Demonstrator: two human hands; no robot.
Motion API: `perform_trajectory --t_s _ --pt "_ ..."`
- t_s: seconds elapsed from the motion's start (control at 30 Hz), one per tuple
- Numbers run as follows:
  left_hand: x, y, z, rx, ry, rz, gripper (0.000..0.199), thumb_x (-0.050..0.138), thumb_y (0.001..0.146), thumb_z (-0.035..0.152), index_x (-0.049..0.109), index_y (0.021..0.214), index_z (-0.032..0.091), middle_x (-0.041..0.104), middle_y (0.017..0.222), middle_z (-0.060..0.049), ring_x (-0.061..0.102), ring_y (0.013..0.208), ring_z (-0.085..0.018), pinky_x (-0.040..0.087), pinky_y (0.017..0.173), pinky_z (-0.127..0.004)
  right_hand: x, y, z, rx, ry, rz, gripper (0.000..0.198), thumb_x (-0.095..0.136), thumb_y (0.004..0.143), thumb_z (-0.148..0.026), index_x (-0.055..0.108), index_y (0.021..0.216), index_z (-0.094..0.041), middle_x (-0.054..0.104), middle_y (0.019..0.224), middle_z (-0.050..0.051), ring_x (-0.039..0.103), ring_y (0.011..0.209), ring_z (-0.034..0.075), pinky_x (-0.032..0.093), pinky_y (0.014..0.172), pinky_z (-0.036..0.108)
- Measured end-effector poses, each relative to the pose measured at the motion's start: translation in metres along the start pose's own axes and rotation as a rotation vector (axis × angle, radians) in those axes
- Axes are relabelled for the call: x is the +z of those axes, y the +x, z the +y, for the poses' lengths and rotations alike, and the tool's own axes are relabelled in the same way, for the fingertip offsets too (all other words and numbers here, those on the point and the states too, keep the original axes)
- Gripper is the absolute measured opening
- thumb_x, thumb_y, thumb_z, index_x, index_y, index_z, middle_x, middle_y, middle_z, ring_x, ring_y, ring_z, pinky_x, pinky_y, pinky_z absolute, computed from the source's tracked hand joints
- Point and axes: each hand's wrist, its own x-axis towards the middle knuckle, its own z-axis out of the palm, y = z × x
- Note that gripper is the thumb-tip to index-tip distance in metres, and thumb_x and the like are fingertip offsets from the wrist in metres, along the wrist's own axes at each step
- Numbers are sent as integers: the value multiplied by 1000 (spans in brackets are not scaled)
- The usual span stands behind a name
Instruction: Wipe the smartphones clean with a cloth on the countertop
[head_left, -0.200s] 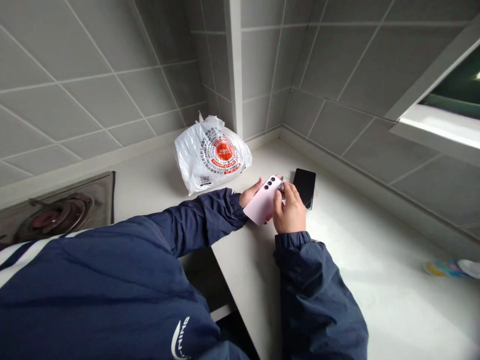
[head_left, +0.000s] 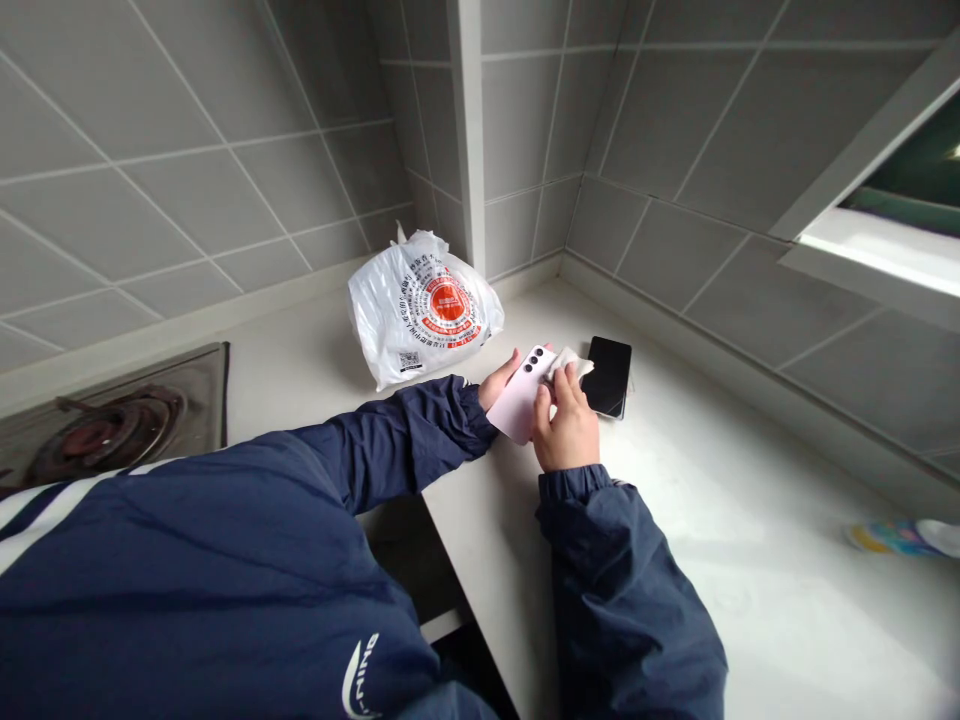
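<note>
A pale pink smartphone (head_left: 517, 402) is held back side up, its three camera lenses showing, by my left hand (head_left: 498, 382), which grips its left edge. Part of that hand is hidden under the phone. My right hand (head_left: 568, 432) pinches a crumpled white tissue or cloth (head_left: 570, 366) against the phone's upper right side. Just right of the tissue, a flat black rectangular device (head_left: 608, 376) with a dark glossy face lies on the counter. Something thin and pale shows at its right edge, too small to make out.
A white plastic bag (head_left: 420, 310) with red and black print stands on the light counter (head_left: 720, 520) near the wall corner. At the left is a stove with a coiled burner (head_left: 112, 430). A blurred colourful item (head_left: 896, 536) lies at the far right.
My right hand has moved slightly left, and more of the white tissue shows above its fingers. The pink phone has shifted a little up and left.
</note>
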Motion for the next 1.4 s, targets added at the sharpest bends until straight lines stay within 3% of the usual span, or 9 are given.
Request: perform_trajectory --t_s 0.1,0.27,0.47,0.57,0.73,1.07,1.2,1.33,1.4 --pt "3 4 1 -28 -63 40 70 15 105 62 26 163 24 65 134 -14 66 112 -24 36 111 -43 0 -3 -6 -51 -89 -77 52 40 100 -32 54 144 -8 45 158 22 42 147 37 38 116 62" --pt "4 4 8 -72 -6 101 76 8 104 62 47 151 16 73 113 -14 69 105 -25 40 108 -43 -1 -15 -24 -189 -183 -143 49 42 101 -33 56 144 -13 49 156 15 32 152 38 21 119 72" --pt "-3 1 16 -249 101 107 113 -5 88 83 66 124 3 74 97 -22 68 88 -32 47 95 -51 -7 -25 -51 -297 -146 -310 50 49 98 -31 56 144 -13 48 157 17 40 148 36 26 119 63" --pt "1 -3 21 -241 116 130 112 -7 90 80 68 119 2 74 96 -22 65 88 -31 46 95 -47 -14 -25 -57 -292 -145 -381 49 49 98 -32 55 143 -13 48 157 17 41 148 35 25 120 64" --pt "8 -11 25 -270 207 129 114 -9 89 79 70 113 0 70 73 -19 61 79 -30 43 95 -53 -24 -26 -61 -296 -167 -490 52 51 98 -34 52 146 -16 45 159 15 41 148 33 24 121 67" --pt "9 -15 20 -188 72 181 104 1 91 81 72 104 7 66 65 -13 58 76 -26 44 95 -47 -11 -37 -63 -279 -208 -411 60 55 93 -29 49 151 -14 39 162 14 38 151 35 17 125 66" --pt "9 -14 20 -205 51 196 105 -1 90 82 73 103 7 67 67 -14 60 77 -27 45 94 -47 -8 -36 -62 -255 -221 -383 55 46 97 -28 49 150 -16 39 162 13 39 150 34 26 120 67" --pt "4 -6 19 -215 56 229 110 -5 88 82 73 100 5 69 71 -18 64 82 -33 45 94 -53 -8 -25 -49 -259 -198 -313 42 37 104 -27 60 139 -23 54 154 10 52 141 29 33 117 61" --pt "3 -3 18 -200 47 256 109 -4 90 81 73 99 5 70 71 -18 64 81 -31 45 95 -50 -7 -20 -44 -256 -196 -301 40 36 105 -26 64 134 -24 58 150 8 55 137 28 37 115 55"
